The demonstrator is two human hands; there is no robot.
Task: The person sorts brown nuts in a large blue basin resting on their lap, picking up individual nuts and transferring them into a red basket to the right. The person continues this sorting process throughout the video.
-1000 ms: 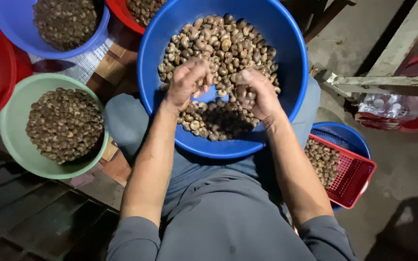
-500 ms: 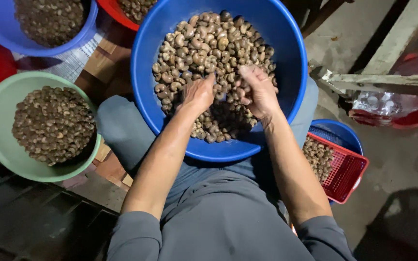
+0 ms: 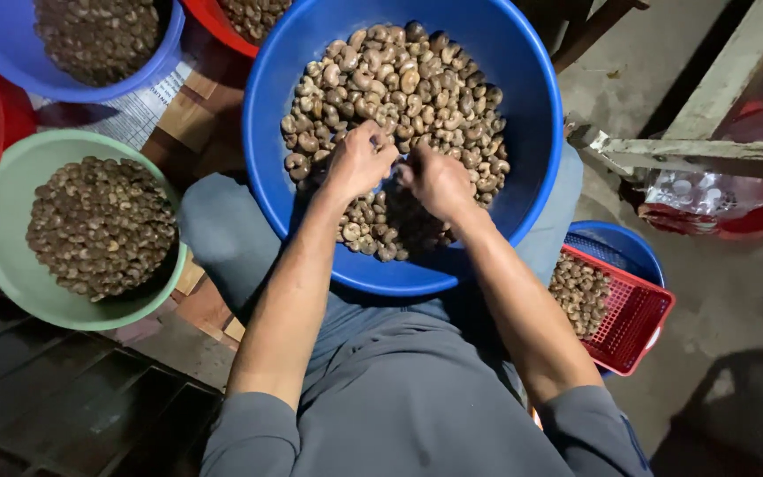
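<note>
— Resting on the person's lap, the big round blue plastic basin [image 3: 532,132] holds a heap of pale brown shelled nuts [image 3: 399,88].
— And the hands?
— Left hand [image 3: 359,162] and right hand [image 3: 437,181] meet over the heap, each grip clenched on nuts.
— Nearby?
— A green plastic bowl [image 3: 11,185] of darker nuts sits left; a red mesh basket [image 3: 633,314] sits right.

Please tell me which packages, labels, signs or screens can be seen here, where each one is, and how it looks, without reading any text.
Clear plastic bag: far right, lying in a red basin under a wooden beam; crumpled, see-through, with pale round shapes inside.
Printed sheet: upper left, flat between the upper-left blue basin and the green bowl; pale, with a fine grid pattern.
No signs or screens are in view.
</note>
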